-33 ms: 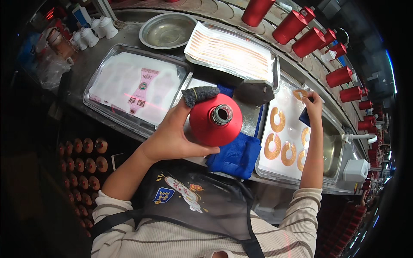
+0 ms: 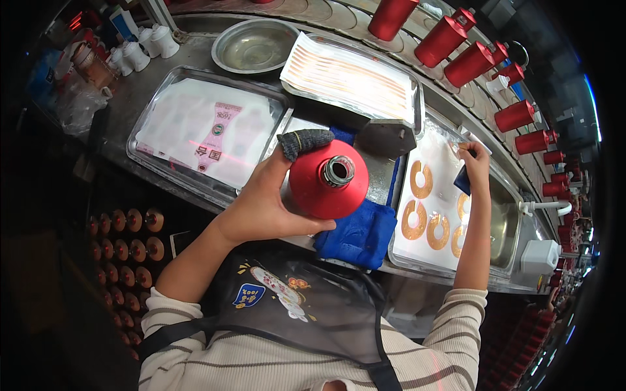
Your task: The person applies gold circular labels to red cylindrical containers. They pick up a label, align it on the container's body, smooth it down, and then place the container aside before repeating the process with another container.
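My left hand (image 2: 264, 208) is wrapped round a red bottle (image 2: 326, 199), whose uncapped glass mouth points up toward me. A dark knitted finger cot (image 2: 304, 143) covers one finger of that hand. Over the far end of the right tray, my right hand (image 2: 478, 166) pinches a gold C-shaped label (image 2: 460, 148). A dark blue flat thing (image 2: 462, 180) also sits against the right palm; its kind is unclear. Several more gold ring labels (image 2: 421, 180) lie on the white sheet in that tray (image 2: 417, 264). Part of them is hidden by my right forearm.
A blue cloth (image 2: 358, 234) lies beneath the bottle. To the left is a tray of printed labels (image 2: 202, 124); beyond stand a metal basin (image 2: 255, 47) and a tray of gold strips (image 2: 349, 75). Red bottles (image 2: 469, 64) line the conveyor. A sink (image 2: 505, 234) adjoins the right tray.
The gold label in my right hand has tipped up off the sheet and now shows narrower. My left hand and the bottle have barely shifted.
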Demonstrator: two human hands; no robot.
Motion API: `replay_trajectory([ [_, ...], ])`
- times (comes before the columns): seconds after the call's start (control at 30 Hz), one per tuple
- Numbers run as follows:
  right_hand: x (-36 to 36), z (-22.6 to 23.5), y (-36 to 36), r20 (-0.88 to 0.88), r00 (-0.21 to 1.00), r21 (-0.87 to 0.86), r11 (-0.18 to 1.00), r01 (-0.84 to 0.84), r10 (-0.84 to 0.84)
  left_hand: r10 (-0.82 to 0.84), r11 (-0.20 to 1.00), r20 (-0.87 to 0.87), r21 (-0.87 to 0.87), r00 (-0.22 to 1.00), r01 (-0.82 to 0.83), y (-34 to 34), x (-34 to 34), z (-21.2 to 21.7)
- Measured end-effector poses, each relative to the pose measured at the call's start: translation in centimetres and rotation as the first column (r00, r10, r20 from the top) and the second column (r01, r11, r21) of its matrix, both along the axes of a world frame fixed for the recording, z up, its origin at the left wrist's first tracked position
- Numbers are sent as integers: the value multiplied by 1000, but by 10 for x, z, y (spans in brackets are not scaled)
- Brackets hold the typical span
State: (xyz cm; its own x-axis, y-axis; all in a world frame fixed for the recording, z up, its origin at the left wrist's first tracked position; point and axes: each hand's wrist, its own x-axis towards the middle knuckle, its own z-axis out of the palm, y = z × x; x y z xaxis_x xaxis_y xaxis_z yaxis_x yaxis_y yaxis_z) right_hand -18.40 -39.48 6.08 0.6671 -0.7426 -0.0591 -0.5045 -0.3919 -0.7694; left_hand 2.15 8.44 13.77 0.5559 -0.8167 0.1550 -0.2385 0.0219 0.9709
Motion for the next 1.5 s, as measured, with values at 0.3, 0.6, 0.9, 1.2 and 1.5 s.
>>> replay_trajectory([
  [0.3, 15, 117, 207, 284, 957, 620, 773, -133, -64, -138, 990, -234, -36, 962, 133, 0, 28, -3],
  [0.6, 59, 181, 328, 377, 916, 677, 716, -170, -138, 183, 972, -661, 12, 728, -234, 58, -31, 39],
  [0.9, 76, 175, 356, 540, 840, 555, 728, -403, 53, 6, 928, -836, -199, 549, -314, 35, -22, 59],
  [1.2, 107, 117, 369, 556, 831, 184, 975, -122, -1, 360, 880, -506, -94, 784, -465, 19, -1, 23],
  [1.5, 92, 105, 364, 591, 806, 391, 867, -308, 19, -31, 969, -766, -182, 642, -170, 7, 5, 4],
])
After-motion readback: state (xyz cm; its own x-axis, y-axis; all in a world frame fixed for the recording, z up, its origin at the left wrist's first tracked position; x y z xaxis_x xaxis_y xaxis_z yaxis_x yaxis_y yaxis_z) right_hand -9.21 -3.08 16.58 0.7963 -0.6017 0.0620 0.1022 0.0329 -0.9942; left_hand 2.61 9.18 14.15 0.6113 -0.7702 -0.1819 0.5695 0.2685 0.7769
